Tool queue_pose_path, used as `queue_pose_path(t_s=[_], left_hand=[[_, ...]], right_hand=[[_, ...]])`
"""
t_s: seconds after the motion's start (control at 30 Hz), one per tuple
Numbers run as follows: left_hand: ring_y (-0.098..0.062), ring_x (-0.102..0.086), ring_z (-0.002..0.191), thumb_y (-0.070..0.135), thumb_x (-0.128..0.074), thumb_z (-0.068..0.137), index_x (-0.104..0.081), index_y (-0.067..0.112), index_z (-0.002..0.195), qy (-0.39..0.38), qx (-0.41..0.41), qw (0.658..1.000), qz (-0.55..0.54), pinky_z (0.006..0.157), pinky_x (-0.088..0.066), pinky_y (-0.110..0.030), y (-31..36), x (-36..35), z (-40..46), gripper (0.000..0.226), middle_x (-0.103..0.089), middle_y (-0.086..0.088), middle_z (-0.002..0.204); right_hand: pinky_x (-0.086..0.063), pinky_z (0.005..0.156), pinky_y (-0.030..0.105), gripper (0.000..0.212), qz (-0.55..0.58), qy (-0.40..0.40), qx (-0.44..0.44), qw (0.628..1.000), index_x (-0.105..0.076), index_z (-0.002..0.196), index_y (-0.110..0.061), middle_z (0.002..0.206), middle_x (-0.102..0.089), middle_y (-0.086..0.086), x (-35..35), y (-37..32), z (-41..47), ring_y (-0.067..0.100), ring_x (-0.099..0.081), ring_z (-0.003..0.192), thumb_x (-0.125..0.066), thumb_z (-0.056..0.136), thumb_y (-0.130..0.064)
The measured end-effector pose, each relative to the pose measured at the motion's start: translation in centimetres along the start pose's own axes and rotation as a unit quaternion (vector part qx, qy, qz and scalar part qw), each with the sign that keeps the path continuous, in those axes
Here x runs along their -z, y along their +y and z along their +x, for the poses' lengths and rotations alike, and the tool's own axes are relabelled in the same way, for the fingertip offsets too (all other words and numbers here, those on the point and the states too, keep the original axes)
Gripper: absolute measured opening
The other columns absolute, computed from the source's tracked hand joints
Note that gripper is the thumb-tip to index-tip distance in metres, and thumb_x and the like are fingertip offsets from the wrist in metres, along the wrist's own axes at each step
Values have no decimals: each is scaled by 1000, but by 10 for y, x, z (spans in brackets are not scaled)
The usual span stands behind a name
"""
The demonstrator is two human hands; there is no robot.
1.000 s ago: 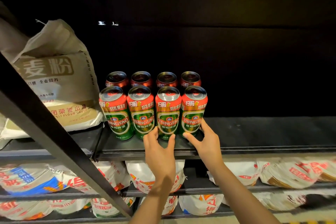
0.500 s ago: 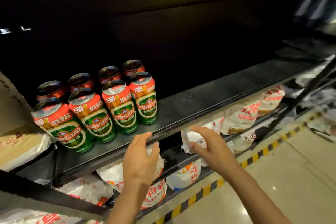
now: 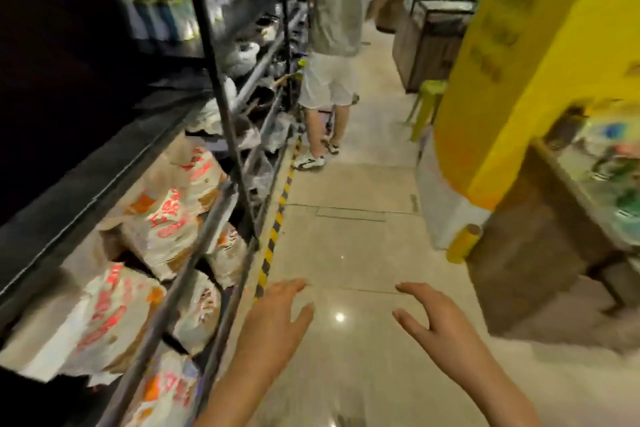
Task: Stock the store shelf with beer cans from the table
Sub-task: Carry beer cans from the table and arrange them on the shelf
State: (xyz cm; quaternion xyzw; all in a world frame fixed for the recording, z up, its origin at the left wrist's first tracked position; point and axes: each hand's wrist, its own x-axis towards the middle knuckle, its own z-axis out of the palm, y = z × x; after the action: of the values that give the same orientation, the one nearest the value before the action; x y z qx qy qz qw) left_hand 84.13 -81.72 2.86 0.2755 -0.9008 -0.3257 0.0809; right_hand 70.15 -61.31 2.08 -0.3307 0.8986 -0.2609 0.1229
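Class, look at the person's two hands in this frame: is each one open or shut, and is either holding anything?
Both open and empty. The left hand and right hand hang over the floor with fingers spread and relaxed, no can between them.

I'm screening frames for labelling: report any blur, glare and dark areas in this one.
Head view: motion blur smears the printed white sacks and the goods on the wooden counter; a small glare spot sits on the glossy beige floor between the open left hand and right hand; upper-left shelving is nearly black.
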Motion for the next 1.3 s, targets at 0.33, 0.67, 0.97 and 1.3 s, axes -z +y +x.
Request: queue_pose_path(t_s=[0.33, 0.67, 0.97, 1.3], left_hand=[[4, -53, 107, 34, -59, 89, -57, 32, 120, -242, -190, 945, -111, 94, -42, -18, 235, -193, 27, 32, -59, 18, 114], [1, -61, 97, 17, -64, 86, -65, 29, 101, -352, -139, 905, -194, 76, -44, -7, 339, -293, 97, 19, -67, 15, 104], [-2, -61, 98, 20, -64, 87, -64, 30, 98, -344, -136, 900, -231, 78, -43, -15, 468, -376, 225, 16, -68, 9, 100], [4, -55, 103, 27, -62, 88, -58, 33, 108, -403, -266, 861, -159, 89, -45, -20, 631, -478, 265, 20, -60, 20, 107]], right_hand=[[-33, 76, 18, 36, 34, 141, -317, 937, -49, 124, -39, 122, -49, -26, 117, 204, -152, -5, -47, 78, -53, 90, -48], [-34, 80, 7, 34, 104, 194, -361, 906, -51, 124, -36, 121, -50, -26, 183, 310, -134, -4, -50, 105, -55, 91, -43], [-32, 93, 15, 37, 63, 192, -332, 922, -47, 129, -37, 123, -45, -27, 300, 419, -28, -2, -41, 116, -48, 94, -45], [-32, 76, 4, 30, 71, 258, -400, 876, -49, 121, -41, 116, -42, -33, 383, 538, -37, -14, -45, 84, -53, 92, -42]])
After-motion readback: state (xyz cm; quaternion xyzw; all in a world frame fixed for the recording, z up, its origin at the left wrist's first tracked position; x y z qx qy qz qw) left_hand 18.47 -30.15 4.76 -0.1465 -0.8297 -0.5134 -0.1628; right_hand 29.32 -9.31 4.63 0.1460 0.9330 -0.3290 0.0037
